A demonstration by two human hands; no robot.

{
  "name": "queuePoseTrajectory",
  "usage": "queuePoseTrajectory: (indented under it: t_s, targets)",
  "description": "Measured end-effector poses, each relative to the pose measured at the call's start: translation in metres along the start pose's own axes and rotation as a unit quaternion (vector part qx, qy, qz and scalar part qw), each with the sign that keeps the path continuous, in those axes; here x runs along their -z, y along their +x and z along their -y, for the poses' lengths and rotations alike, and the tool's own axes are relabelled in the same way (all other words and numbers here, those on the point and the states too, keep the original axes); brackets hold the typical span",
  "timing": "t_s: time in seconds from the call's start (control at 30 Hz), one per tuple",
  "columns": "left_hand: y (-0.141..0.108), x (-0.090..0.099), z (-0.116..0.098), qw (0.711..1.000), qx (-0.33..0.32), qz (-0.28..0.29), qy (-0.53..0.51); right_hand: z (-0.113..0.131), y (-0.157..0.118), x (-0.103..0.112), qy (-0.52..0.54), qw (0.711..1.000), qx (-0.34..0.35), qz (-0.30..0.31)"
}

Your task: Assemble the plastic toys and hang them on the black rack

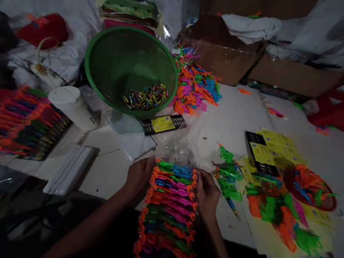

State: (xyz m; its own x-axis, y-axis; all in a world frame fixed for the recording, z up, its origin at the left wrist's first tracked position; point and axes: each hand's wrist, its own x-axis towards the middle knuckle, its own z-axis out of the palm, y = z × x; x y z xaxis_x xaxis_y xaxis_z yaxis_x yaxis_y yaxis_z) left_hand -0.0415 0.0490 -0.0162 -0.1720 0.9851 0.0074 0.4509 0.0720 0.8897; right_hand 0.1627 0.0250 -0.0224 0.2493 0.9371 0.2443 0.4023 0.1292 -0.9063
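Observation:
A long strip of colourful plastic toys [170, 202], in rows of green, blue, pink and orange with orange round ends, hangs over the table's front edge. My left hand [139, 178] grips its upper left corner, fingers closed. At the upper right corner, my right hand [207, 192] pinches the strip. Clear plastic film [178, 149] lies just beyond the strip's top. Right of my right hand are loose green toys [228, 176] on the white table [230, 125].
A green basin [131, 54] with small batteries stands behind, beside a heap of coloured toys [197, 87]. Left are a white bottle [74, 108], a white power bank-like block [69, 169] and more toy strips [17, 123]. Right are yellow cards [279, 145] and a red basket [332, 202].

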Motion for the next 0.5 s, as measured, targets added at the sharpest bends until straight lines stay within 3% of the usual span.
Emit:
queuePoseTrajectory:
  t_s: [0.13, 0.23, 0.37, 0.5]
  targets:
    - [0.013, 0.005, 0.000, 0.984, -0.132, -0.100, 0.061, 0.013, 0.010, 0.005, -0.072, 0.995, 0.073, -0.009]
    - [0.020, 0.012, -0.008, 0.974, -0.182, -0.099, 0.087, 0.020, 0.017, 0.010, -0.110, 0.981, 0.156, -0.018]
    - [0.019, 0.021, -0.022, 0.990, -0.126, -0.037, 0.052, 0.028, 0.017, 0.016, -0.150, 0.962, 0.227, -0.013]
    - [0.023, 0.025, -0.023, 0.999, -0.038, 0.005, -0.038, 0.034, 0.020, 0.016, -0.177, 0.958, 0.222, 0.026]
